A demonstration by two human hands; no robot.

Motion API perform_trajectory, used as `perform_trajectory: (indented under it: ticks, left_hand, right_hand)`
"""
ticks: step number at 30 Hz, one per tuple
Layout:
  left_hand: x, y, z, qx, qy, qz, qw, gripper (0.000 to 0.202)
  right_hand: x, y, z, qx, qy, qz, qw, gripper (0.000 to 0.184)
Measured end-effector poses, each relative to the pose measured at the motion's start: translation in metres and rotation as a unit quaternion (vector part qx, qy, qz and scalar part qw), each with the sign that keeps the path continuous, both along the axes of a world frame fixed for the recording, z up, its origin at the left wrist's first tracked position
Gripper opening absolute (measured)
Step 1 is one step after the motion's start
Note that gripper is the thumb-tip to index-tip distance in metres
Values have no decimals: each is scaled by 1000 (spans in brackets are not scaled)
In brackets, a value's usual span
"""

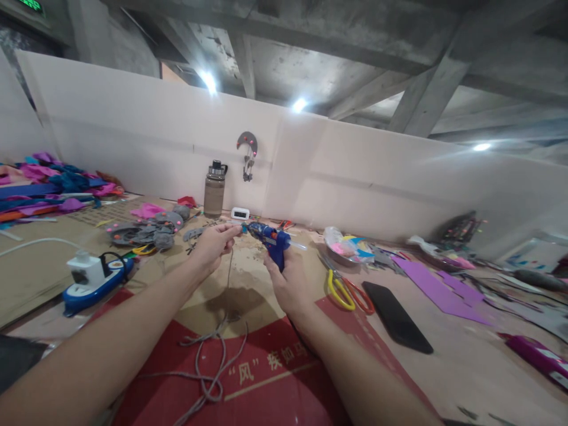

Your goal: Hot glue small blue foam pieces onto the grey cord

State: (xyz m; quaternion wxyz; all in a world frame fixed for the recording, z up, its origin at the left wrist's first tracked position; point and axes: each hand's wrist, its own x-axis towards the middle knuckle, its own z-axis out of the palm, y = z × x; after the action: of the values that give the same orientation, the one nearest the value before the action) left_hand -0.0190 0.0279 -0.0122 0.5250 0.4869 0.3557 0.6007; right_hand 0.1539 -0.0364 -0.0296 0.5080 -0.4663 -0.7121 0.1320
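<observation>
My right hand (289, 283) is wrapped round the grip of a blue hot glue gun (271, 238), held up above the table with its nozzle pointing left. My left hand (213, 244) is pinched closed just at the nozzle tip, holding the end of a thin grey cord (208, 355). The cord hangs down from my fingers and lies in loose loops on the red printed cardboard (248, 384) in front of me.
Yellow and red scissors (345, 291) and a black phone (396, 316) lie right of my hands. A blue-and-white power strip (93, 278) sits left. Grey felt pieces (151, 229), a water bottle (215, 189), purple foam sheets (437, 287) and coloured scraps (48, 186) surround the work area.
</observation>
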Motion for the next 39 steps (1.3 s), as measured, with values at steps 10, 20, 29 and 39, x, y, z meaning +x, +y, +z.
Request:
perform_trajectory:
  ticks: [10,20,29,39]
  left_hand:
    - [-1,1,-2,-1,-4,-12,1000,26]
    - [-5,4,-1,-49,-67,-21,996,26]
    - [1,0,-2,-36,-55,-43,997,22]
    - [13,-18,2,233,283,195,910,15]
  right_hand:
    - [0,0,1,-3,16,2,1000,22]
    - [7,16,-4,-91,242,97,961,27]
    - [27,52,-25,-267,26,-67,961,22]
    - [9,37,-10,-77,65,-23,995,19]
